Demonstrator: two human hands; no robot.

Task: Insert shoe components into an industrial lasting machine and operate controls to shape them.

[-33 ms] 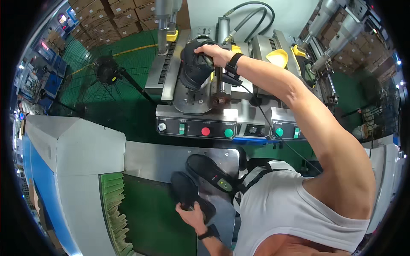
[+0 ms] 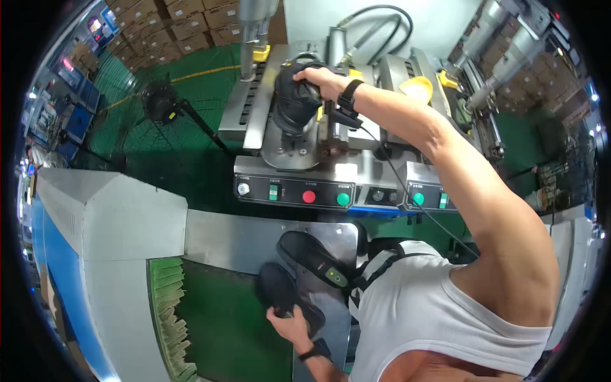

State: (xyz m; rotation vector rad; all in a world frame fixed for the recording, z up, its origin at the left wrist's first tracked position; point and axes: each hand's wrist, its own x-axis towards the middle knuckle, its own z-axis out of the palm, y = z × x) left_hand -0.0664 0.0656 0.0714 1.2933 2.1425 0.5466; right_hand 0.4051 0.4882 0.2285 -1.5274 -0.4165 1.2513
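Note:
My left hand (image 2: 293, 328) grips the lower end of a black shoe sole (image 2: 277, 285), thumb on its upper face, above the edge of the metal table. A second black sole-shaped piece (image 2: 305, 251) with a small green label lies just beyond it on the table. Farther off, my right hand (image 2: 323, 84) is closed around the upper part of a black shoe (image 2: 294, 105). That shoe stands on the metal plate of a machine (image 2: 289, 158); my fingers and wrist cover part of it.
A control panel (image 2: 293, 190) with red and green buttons fronts the machine. A black cable (image 2: 407, 191) runs below my right arm. A green conveyor belt (image 2: 223, 318) lies at lower left, beside a grey housing (image 2: 127, 223). A fan (image 2: 159, 103) stands at the far left, with stacked cartons (image 2: 191, 28) behind.
My left hand and the sole have shifted slightly nearer to me. My right hand keeps its hold on the shoe; the whole view has moved a little.

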